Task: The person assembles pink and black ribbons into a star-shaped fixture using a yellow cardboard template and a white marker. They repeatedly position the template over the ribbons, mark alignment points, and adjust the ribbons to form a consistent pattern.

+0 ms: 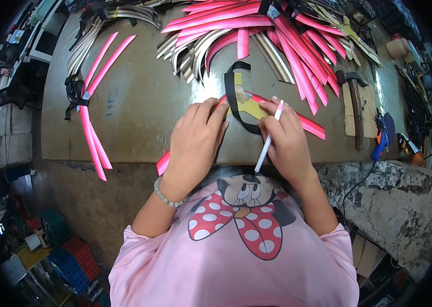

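While the tabletop bears a heap of pink straps, one pink-red strap lies near its front edge, under both hands. Left hand: fingers bent over strap; pinch or press, cannot tell. Strap likely light, bendy, sturdy; best held flat either side of yellow template. Right hand grips white pen.

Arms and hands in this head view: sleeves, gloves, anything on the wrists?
Both sleeves are pale pink and loose, the left sleeve and right sleeve ending around the elbows. Forearms uncovered. Left hand: no glove; a bracelet of pale, round beads circles that wrist. Right hand: no glove, nothing on the wrist.
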`<state>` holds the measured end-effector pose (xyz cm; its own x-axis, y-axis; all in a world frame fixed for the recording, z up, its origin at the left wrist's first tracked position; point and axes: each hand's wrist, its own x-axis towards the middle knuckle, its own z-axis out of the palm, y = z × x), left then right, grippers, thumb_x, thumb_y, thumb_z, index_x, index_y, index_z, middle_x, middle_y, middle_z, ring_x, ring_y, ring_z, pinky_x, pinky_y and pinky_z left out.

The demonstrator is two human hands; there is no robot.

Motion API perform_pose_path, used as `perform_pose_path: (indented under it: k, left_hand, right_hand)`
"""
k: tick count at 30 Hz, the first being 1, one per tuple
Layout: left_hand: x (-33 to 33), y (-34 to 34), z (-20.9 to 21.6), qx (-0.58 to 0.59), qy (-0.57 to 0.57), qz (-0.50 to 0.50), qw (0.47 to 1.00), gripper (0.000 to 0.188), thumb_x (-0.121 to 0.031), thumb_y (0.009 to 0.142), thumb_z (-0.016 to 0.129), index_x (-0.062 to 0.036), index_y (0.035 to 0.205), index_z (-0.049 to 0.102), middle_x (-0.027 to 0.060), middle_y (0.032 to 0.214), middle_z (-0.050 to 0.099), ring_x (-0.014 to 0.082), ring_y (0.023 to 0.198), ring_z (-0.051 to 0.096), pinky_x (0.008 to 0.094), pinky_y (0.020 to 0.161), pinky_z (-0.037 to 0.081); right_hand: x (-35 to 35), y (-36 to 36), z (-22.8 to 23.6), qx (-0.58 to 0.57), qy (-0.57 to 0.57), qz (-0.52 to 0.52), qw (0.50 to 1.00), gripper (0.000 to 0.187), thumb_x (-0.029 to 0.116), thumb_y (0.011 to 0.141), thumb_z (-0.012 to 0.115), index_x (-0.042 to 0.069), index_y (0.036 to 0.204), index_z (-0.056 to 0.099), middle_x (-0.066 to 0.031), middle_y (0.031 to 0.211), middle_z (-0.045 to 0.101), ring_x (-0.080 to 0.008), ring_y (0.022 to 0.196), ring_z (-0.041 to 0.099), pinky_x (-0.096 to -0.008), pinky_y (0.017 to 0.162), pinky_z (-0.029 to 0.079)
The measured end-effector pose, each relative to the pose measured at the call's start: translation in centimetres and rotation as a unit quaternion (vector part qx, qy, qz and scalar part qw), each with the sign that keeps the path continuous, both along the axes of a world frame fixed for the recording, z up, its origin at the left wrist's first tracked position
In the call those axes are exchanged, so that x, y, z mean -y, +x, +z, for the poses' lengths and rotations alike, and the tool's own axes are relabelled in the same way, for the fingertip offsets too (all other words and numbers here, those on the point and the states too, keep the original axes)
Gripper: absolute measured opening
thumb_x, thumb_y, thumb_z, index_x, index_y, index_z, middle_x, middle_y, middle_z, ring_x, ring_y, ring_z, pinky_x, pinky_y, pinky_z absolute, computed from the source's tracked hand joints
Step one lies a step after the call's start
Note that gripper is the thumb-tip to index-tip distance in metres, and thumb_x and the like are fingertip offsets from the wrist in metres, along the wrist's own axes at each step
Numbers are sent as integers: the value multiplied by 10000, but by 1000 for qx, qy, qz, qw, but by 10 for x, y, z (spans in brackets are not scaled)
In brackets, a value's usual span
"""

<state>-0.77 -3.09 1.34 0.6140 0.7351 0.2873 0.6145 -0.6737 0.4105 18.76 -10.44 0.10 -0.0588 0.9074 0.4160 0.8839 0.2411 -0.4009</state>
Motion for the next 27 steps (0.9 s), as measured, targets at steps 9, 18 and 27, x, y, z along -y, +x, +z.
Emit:
perform_pose_path:
  k: [9,18,27]
  left_hand:
    - [8,9,-5,17,9,35,999,402,24,815,685,-18,1210,620,152,1176,609,349,1042,579,428,908,485]
    - [13,10,-14,34,19,56,998,347,34,843,670,-11,1186,647,152,1178,619,355,1072,576,439,918,484]
    - [5,11,-12,61,2,48,997,314,28,823,687,18,1136,652,162,1145,618,345,1060,581,428,910,489]
  right_hand:
    - [-4,5,11,55,-80,14,995,137,30,805,609,22,914,528,-174,1237,650,-365,1070,620,-421,898,516]
    - [-4,4,2,131,-2,28,991,192,95,796,606,19,967,565,-219,1115,662,-339,1013,628,-415,809,546]
    - [-10,7,5,95,-23,29,995,177,102,792,611,21,946,579,-201,1164,667,-337,1020,616,-416,807,535]
